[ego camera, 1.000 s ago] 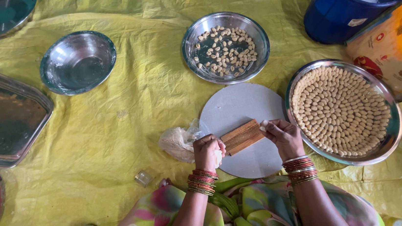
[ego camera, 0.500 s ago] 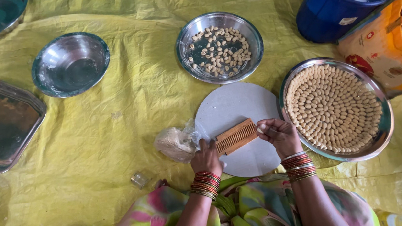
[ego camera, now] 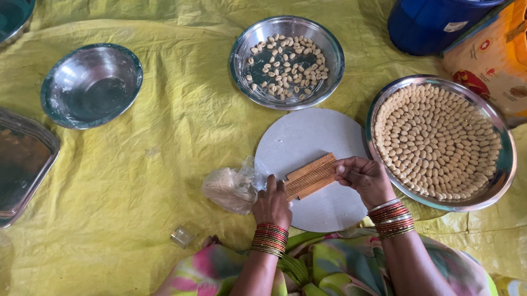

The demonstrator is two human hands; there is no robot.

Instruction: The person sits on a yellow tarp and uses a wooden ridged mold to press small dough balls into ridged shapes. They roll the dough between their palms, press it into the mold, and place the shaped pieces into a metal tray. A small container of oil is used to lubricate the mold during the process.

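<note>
- The left hand [ego camera: 271,204] presses down on the near end of a small ridged wooden comb-like block [ego camera: 309,176]; its grip is closed over that end, fingers curled on top.
- The right hand [ego camera: 362,178] pinches the block's other end between thumb and fingertips, grip closed on it.
- The block lies tilted across a round pale grey board [ego camera: 314,142], which rests on a wrinkled yellow plastic sheet [ego camera: 166,138].
- Just left of the left hand sits a crumpled clear plastic bag of pale dough [ego camera: 229,188], touching the board's edge.
- Right of the board, close beside it, stands a round steel tray [ego camera: 504,163] packed with rows of small shaped dough pieces [ego camera: 437,141].
- Beyond the board is a steel bowl [ego camera: 332,54] of loose pieces; farther left, an empty steel bowl [ego camera: 91,84].
- A blue plastic bucket [ego camera: 437,12] stands at the far right.
</note>
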